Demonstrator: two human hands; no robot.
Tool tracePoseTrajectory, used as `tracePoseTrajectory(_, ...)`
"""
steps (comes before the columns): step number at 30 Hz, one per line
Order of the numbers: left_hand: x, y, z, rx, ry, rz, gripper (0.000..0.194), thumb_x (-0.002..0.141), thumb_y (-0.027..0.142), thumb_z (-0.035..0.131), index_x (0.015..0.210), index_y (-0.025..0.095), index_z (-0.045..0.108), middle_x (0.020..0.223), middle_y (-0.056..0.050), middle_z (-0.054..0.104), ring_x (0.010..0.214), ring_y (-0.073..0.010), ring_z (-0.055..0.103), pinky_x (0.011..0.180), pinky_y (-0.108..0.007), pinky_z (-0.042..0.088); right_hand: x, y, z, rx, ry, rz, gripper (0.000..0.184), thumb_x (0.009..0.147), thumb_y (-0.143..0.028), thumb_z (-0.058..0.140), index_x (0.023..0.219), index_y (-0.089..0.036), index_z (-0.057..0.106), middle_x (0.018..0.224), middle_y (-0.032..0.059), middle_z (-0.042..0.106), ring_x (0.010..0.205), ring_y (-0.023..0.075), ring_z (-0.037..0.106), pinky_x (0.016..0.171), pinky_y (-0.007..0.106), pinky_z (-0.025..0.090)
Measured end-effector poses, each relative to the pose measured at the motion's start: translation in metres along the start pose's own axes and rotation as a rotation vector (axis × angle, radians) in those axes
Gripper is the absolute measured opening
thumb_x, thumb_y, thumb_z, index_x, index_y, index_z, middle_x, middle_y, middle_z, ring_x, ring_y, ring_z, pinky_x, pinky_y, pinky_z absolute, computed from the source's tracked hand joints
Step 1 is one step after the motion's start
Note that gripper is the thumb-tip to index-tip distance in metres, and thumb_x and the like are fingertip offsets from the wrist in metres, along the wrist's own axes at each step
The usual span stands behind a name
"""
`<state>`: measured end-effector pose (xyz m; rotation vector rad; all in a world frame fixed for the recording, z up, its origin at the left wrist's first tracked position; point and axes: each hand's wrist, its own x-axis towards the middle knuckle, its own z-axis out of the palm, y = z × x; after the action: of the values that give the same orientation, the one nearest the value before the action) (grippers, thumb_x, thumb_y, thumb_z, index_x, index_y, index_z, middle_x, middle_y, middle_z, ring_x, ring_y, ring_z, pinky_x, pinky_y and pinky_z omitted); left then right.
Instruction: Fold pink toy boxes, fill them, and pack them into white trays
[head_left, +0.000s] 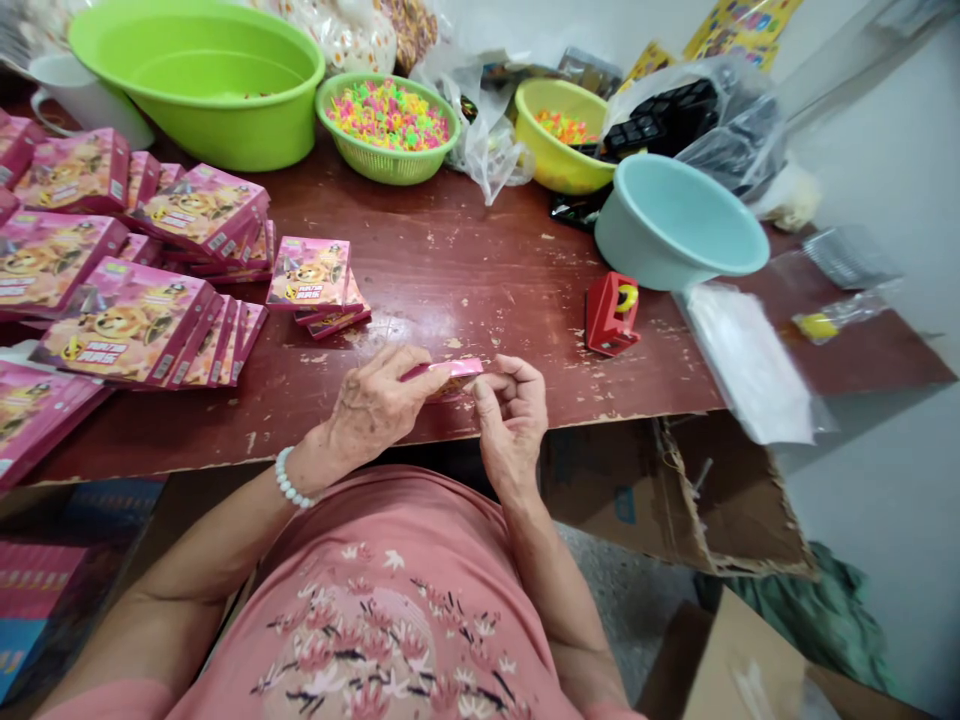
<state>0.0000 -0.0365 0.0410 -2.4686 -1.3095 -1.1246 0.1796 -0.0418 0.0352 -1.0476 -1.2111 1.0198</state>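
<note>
Near the front edge of the table, my left hand grips a small pink box from its left side, fingers along its top. My right hand is at the box's right end, thumb and forefinger pinched together there; whether anything thin lies between them is hidden. Just beyond my left hand, a short stack of printed pink boxes lies on the table. To the right stands a red tape dispenser with a yellow roll.
Many more pink boxes are piled on the left. Along the back stand a green tub, a green basket of colourful small pieces, a yellow bowl and a blue basin. Clear plastic bags lie at right, above a cardboard box.
</note>
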Motion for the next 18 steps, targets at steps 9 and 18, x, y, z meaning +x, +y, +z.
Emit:
tracePoseTrajectory(9,-0.0010,0.0022,0.0004,-0.056,0.080,0.073,0.020,0.103,0.010,0.053,0.106,0.016,0.072,0.097,-0.008,0.077,0.082,-0.0168,0.068,0.074,-0.029,0.057,0.0015,0.0008,0.0065,-0.077,-0.047,0.072,0.033,0.091,-0.033,0.074,0.117,-0.025,0.055,0.081,-0.0040,0.072,0.070,0.0134,0.069,0.066,0.027,0.054)
tracePoseTrajectory(18,-0.0056,-0.0011,0.0029,-0.107,0.124,0.098,0.012,0.098,0.007,0.060,0.099,0.015,0.068,0.104,-0.010,0.079,0.087,-0.0181,0.075,0.078,-0.028,0.061,-0.0009,-0.0024,0.0085,-0.151,-0.076,0.094,0.030,0.090,-0.035,0.074,0.113,-0.026,0.058,0.083,-0.0019,0.075,0.068,0.0144,0.068,0.063,0.028,0.053)
